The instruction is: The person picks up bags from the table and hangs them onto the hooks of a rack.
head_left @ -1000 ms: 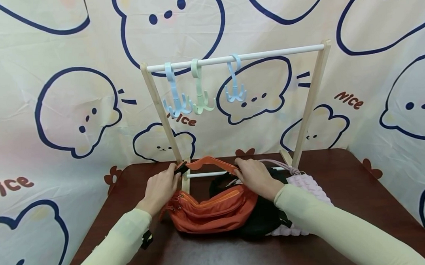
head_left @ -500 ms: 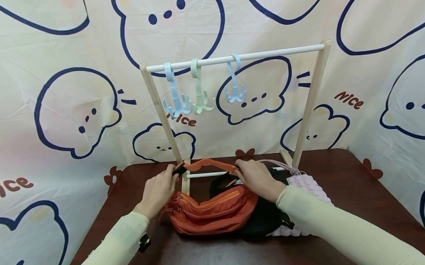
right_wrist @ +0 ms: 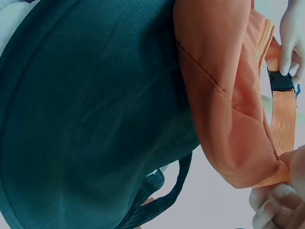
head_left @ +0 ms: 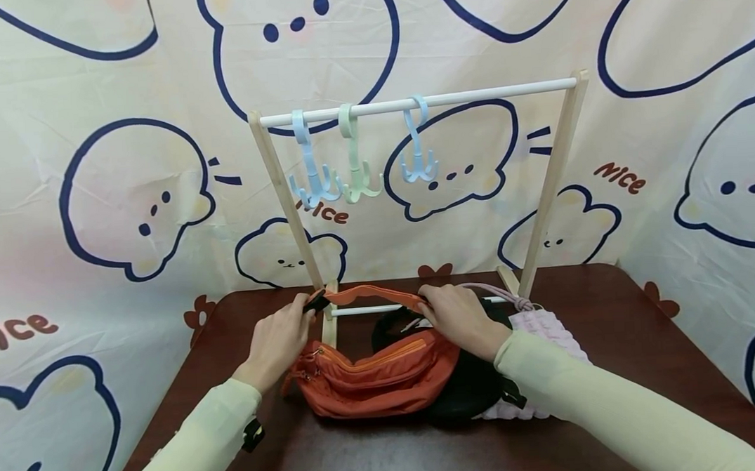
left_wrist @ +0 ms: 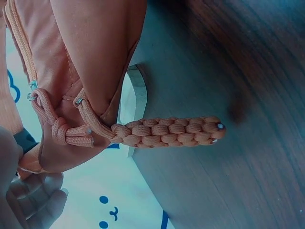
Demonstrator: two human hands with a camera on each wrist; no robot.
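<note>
An orange waist bag (head_left: 377, 383) is slung between my two hands, low at the front of the dark wooden table. My left hand (head_left: 281, 341) pinches its strap at the black buckle (right_wrist: 281, 81). Where the strap (head_left: 370, 292) meets the bag's other end, my right hand (head_left: 460, 320) grips it with curled fingers. The strap arches between both hands. From the bag's zips hang a knotted cord and a braided orange pull (left_wrist: 171, 131), seen in the left wrist view. Right behind the orange bag lies a black bag (head_left: 469, 386), partly covered by it.
A pale pink puffy bag (head_left: 549, 330) with a cord handle lies at the right. Behind stands a wooden rack with a white top rod (head_left: 491, 93), bearing two blue hooks (head_left: 314, 185) (head_left: 419, 167) and a green hook (head_left: 358, 184). Patterned cloth walls surround the table (head_left: 636, 365).
My left hand has shifted slightly left and down with the buckle, drawing the strap a little flatter. My right hand stays nearly in place, and the bags barely move.
</note>
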